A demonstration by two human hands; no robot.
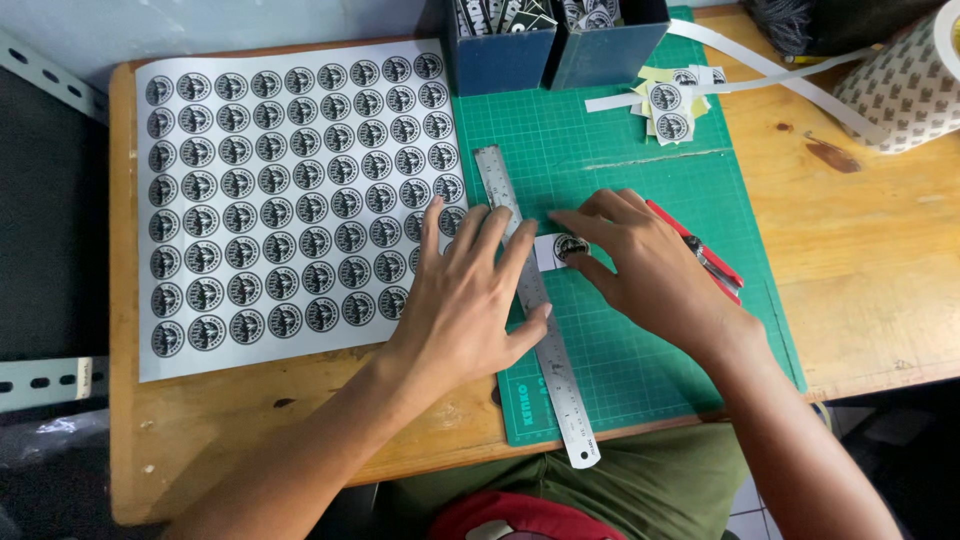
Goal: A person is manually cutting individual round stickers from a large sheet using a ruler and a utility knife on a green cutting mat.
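On the green cutting mat (640, 330), the steel ruler (535, 300) runs lengthwise under the flat, spread left hand (468, 300); just right of it, right hand (650, 265) fingers (585, 225) pinch a small cut sticker (560, 248); red knife (705, 252) tucked beneath.

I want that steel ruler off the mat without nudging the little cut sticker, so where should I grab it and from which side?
Likely the near end of the steel ruler, which overhangs the green cutting mat toward the person, from the table's near edge. The left hand presses its middle; the cut sticker lies just to its right.
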